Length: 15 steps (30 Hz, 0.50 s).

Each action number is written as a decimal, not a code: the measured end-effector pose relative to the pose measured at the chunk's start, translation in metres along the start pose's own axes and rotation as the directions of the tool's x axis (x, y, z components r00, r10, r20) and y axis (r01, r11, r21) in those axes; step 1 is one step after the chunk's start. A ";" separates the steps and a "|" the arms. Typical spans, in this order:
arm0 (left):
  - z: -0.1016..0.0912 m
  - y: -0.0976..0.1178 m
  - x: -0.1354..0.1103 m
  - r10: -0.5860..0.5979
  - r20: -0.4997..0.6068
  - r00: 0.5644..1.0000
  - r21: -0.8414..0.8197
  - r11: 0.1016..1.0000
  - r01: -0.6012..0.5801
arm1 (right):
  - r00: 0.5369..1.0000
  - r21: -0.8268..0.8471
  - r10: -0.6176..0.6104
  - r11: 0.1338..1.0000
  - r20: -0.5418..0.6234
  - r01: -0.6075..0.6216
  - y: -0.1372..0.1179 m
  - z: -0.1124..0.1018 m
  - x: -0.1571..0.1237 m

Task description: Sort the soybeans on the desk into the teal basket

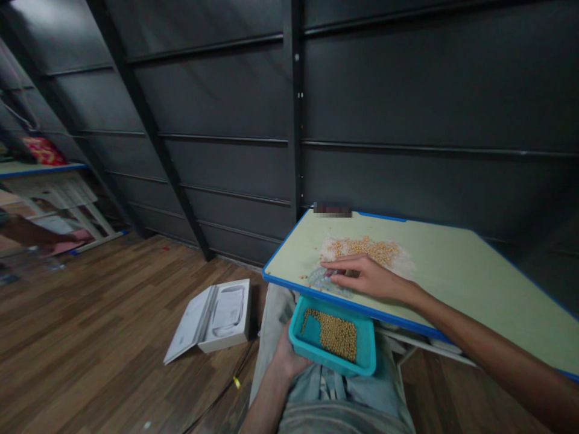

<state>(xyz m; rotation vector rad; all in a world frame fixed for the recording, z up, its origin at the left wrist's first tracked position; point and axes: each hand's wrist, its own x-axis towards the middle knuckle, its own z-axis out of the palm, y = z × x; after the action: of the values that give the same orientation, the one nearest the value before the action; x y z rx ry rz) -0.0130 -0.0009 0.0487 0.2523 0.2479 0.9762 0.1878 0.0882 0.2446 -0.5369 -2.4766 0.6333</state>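
My left hand point(289, 355) is closed on the left end of a teal plastic tray point(371, 346), just below the table's front edge and above my lap. Round yellow-tan beans point(337, 337) cover much of the tray's bottom. Over the table's near edge, my right hand point(362, 277) has its index finger stretched out and its thumb apart. Its other fingers are partly hidden. Under the fingertips lies a bluish, see-through patch point(319, 278) that I cannot identify. Just beyond the hand, a pile of orange-yellow beans point(366, 247) is spread over a whitish patch, with a few strays around it.
The pale green table point(456, 265) has a blue rim. Left of my legs, an open white box point(226, 310) stands on the wooden floor, near a dark cable point(221, 395). A dark panelled wall point(226, 102) rises behind. At far left, another person's arm point(36, 232) shows beside another table.
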 end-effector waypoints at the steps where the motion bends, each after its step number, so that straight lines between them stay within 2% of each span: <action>1: 0.001 0.000 0.000 0.001 0.002 1.000 -0.002 1.000 -0.001 | 1.000 0.002 -0.004 1.000 0.004 0.004 0.000 0.000 0.000; 9: 0.005 0.000 -0.002 -0.007 -0.045 0.999 0.010 1.000 0.007 | 0.998 0.015 0.040 0.999 0.039 -0.040 -0.006 -0.002 -0.001; 15: -0.004 0.000 -0.001 -0.008 -0.079 0.997 0.020 1.000 0.010 | 0.998 -0.005 0.048 0.999 0.033 -0.048 -0.006 -0.002 -0.001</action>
<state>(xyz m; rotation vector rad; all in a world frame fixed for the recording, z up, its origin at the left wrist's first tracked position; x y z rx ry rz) -0.0144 -0.0016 0.0452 0.2313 0.3316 0.9764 0.1884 0.0834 0.2492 -0.5940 -2.5026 0.6614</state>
